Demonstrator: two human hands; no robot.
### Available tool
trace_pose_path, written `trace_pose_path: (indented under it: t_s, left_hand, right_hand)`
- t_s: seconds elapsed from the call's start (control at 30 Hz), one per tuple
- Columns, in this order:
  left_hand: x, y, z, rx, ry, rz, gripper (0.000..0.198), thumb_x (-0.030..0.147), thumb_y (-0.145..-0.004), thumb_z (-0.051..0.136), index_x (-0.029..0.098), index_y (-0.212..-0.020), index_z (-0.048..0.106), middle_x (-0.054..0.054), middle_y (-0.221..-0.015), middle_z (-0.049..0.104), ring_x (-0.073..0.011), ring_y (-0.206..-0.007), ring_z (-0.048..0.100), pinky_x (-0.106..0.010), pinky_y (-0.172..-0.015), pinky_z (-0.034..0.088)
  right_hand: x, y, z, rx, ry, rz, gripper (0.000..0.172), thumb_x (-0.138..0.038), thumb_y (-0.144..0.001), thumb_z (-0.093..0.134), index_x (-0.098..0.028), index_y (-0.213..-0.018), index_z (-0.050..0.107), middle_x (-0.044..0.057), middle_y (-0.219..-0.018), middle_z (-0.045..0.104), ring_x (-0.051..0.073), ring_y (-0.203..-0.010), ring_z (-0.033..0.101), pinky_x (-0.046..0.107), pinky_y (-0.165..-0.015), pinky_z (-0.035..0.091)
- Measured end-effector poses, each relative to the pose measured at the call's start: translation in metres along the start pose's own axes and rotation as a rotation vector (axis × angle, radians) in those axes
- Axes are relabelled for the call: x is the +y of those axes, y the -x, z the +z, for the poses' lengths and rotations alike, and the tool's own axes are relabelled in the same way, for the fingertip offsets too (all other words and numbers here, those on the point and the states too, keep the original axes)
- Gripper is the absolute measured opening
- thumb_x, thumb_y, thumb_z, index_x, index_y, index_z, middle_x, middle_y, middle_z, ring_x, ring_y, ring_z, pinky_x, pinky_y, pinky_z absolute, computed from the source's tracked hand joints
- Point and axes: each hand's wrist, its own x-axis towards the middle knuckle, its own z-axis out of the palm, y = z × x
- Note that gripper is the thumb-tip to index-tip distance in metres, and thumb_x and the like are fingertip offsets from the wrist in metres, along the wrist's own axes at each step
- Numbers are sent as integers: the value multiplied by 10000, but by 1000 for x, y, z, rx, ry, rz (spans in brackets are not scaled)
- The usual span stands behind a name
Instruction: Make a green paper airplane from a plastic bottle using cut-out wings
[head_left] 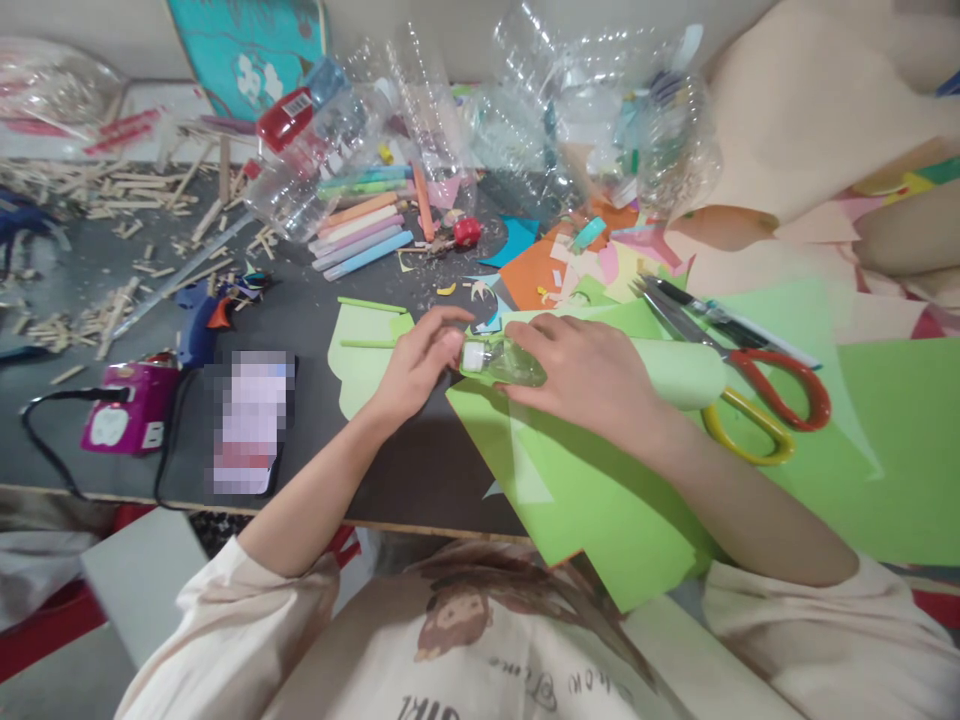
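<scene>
My right hand [592, 375] is wrapped around a small clear bottle [510, 362] lying sideways over green paper [600, 500]. My left hand [420, 365] pinches the bottle's white cap [472, 355] with its fingertips. Both hands meet above the dark table [375, 470], near its front edge. A rolled light-green paper tube [682, 372] lies just right of my right hand.
Red and yellow scissors [750, 400] lie on the green sheets at right. Coloured chalk sticks [360, 235], crushed clear plastic bottles [420, 130], paper scraps [577, 260], a blue glue gun [199, 320], wooden sticks [97, 310] and a pink power adapter [124, 405] crowd the table.
</scene>
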Motion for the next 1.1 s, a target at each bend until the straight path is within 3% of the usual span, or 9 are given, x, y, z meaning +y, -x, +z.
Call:
trace_pose_path:
  t_s: [0.1,0.23,0.6,0.8,1.1]
  left_hand:
    - [-1,-1,1,49,100,-25,460,627,-846,467,194,-970,557,-15,-774,625,-111,-619,585,-230,-588,477]
    - [0,-2,4,45,98,-18,372,562,-823,567,193,-865,546,17,-679,593,-105,-572,578,-229,-572,488]
    - [3,-1,4,56,13,-46,315,488,-784,629,196,-770,510,36,-647,543,-99,-554,543,-226,-544,462]
    - [0,-3,3,82,-56,36,309,450,-777,636,177,-672,535,-3,-710,556,-109,-639,507,-231,-580,422]
    - [2,-5,0,0,51,-165,308,456,-728,661,165,-706,563,3,-679,593,-121,-656,534,-253,-649,440]
  right_hand:
    - [3,2,0,60,1,8,443,-467,-847,567,-157,-1160,612,120,-994,706,255,-805,654,295,-601,349]
    - [8,2,-1,99,8,33,455,-475,-849,568,-149,-1163,613,128,-1009,714,257,-820,658,297,-613,364]
    - [6,1,0,78,-1,35,459,-487,-850,570,-151,-1160,611,124,-1002,707,256,-815,659,297,-611,363]
    - [4,-1,1,44,8,29,440,-478,-839,591,-148,-1128,623,121,-966,708,261,-797,662,295,-598,346]
    - [2,-1,5,22,31,41,428,-457,-844,594,-145,-1136,616,133,-970,698,256,-801,644,301,-618,333]
